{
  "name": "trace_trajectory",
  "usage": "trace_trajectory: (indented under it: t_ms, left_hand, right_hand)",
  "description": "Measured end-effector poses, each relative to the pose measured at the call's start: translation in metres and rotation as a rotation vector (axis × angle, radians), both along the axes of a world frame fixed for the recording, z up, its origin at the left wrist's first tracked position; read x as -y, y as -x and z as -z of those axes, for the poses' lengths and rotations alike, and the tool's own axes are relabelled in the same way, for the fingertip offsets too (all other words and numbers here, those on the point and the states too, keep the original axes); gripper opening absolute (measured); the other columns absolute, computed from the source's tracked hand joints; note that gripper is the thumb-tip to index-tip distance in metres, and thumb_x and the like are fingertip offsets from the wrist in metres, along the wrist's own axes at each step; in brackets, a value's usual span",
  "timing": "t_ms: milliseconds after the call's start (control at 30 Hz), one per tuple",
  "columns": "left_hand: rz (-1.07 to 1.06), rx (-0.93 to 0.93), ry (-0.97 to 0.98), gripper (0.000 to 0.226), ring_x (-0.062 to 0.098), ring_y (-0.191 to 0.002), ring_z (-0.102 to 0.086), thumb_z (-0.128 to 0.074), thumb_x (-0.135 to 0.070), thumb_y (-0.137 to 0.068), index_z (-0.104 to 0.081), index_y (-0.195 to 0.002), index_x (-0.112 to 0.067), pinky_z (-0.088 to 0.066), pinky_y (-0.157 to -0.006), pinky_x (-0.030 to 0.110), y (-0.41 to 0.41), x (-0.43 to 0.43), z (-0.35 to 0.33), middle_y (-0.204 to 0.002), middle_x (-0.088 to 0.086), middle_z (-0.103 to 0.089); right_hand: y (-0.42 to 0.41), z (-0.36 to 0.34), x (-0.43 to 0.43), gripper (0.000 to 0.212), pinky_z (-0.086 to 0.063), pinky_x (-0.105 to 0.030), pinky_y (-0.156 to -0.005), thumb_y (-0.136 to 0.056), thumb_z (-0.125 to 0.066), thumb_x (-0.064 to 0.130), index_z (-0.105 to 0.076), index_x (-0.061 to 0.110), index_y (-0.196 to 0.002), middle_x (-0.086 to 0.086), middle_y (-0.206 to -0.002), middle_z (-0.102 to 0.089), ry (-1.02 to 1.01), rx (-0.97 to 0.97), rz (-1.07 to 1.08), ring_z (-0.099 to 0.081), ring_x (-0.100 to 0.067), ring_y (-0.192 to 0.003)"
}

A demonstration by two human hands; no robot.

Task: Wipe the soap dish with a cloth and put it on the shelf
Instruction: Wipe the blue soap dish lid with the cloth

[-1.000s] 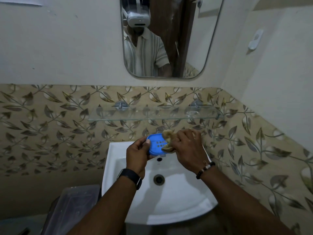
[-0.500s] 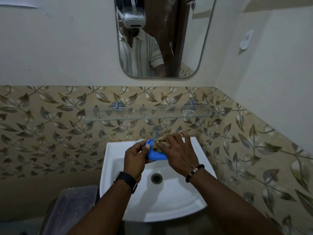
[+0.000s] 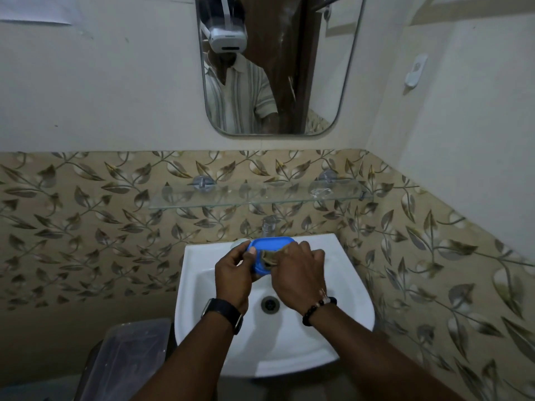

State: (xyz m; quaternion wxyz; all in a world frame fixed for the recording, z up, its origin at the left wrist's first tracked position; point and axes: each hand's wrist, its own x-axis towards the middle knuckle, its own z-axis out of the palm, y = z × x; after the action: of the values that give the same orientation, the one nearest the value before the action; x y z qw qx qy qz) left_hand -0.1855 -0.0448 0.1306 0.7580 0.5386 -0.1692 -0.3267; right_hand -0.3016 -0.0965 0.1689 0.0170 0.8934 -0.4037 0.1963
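From the head camera, both hands work over the back of a white wash basin, just in front of the chrome tap. The left hand grips the blue soap dish by its left edge, thumb on the rim and fingers curled beneath, holding it in the air above the bowl. The right hand is clenched on a crumpled brownish cloth and presses it against the near side of the dish; most of the cloth is hidden under the fingers. A dark watch sits on the left wrist and a beaded bracelet on the right. Above the tap a glass shelf runs along the leaf-patterned tiles, with a mirror higher on the wall. A clear plastic bin stands to the lower left of the basin.
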Motion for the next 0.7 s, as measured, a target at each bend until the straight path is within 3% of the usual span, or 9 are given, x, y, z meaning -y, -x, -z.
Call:
trace_trajectory:
  t_ms: [133,233,333,433,600,700]
  left_hand:
    - [0.018,-0.016,0.001,0.024,0.025,-0.086,-0.07,-0.059,-0.006,-0.098,-0.068,-0.12,-0.005,-0.059,-0.062,0.03,0.004,-0.001,-0.003,-0.11,0.019,-0.073]
    - [0.051,-0.011,0.028,0.02,0.021,-0.081,-0.073,-0.058,-0.004,-0.098,-0.068,-0.115,-0.006,-0.061,-0.06,0.03,0.001,-0.005,-0.01,-0.104,0.017,-0.073]
    - [0.102,-0.001,0.04,0.018,0.015,-0.074,-0.075,-0.057,-0.004,-0.098,-0.068,-0.112,-0.007,-0.06,-0.058,0.029,-0.001,-0.006,-0.016,-0.097,0.011,-0.074]
    - [0.142,0.002,0.023,0.02,0.017,-0.077,-0.076,-0.057,-0.004,-0.098,-0.068,-0.115,-0.007,-0.063,-0.063,0.032,0.003,-0.004,-0.015,-0.098,0.01,-0.075]
    - [0.13,-0.036,-0.001,0.025,0.018,-0.079,-0.074,-0.056,-0.004,-0.099,-0.066,-0.122,-0.003,-0.062,-0.062,0.03,0.002,-0.005,-0.014,-0.103,0.012,-0.075]
    - [0.078,-0.065,-0.006,0.029,0.024,-0.085,-0.072,-0.06,-0.007,-0.097,-0.064,-0.125,-0.001,-0.062,-0.063,0.032,-0.01,-0.006,-0.012,-0.112,0.019,-0.072]
  right_hand:
    - [0.002,0.004,-0.007,0.03,-0.022,-0.036,-0.074,-0.084,-0.046,0.018,-0.066,0.032,-0.102,0.006,-0.095,-0.051,-0.087,0.075,-0.214,-0.043,-0.021,-0.091]
    - [0.019,0.005,0.011,0.037,-0.033,-0.038,-0.076,-0.079,-0.052,0.017,-0.066,0.033,-0.108,0.004,-0.099,-0.057,0.116,0.023,-0.28,-0.049,-0.024,-0.092]
    - [0.031,0.001,0.034,0.023,-0.036,-0.041,-0.077,-0.082,-0.056,0.019,-0.067,0.029,-0.099,0.0,-0.097,-0.058,0.242,0.01,-0.129,-0.054,-0.028,-0.092]
    - [0.022,0.004,0.031,0.025,-0.033,-0.039,-0.073,-0.076,-0.056,0.019,-0.07,0.031,-0.093,0.002,-0.091,-0.054,0.128,0.11,-0.018,-0.052,-0.027,-0.087]
    - [0.006,0.014,0.006,0.042,-0.025,-0.035,-0.073,-0.079,-0.043,0.016,-0.071,0.033,-0.105,0.007,-0.088,-0.048,-0.078,0.145,-0.263,-0.047,-0.023,-0.09]
    - [0.027,0.009,0.021,0.054,-0.028,-0.036,-0.076,-0.077,-0.044,0.015,-0.066,0.042,-0.118,0.008,-0.094,-0.049,0.041,0.062,-0.409,-0.043,-0.018,-0.092]
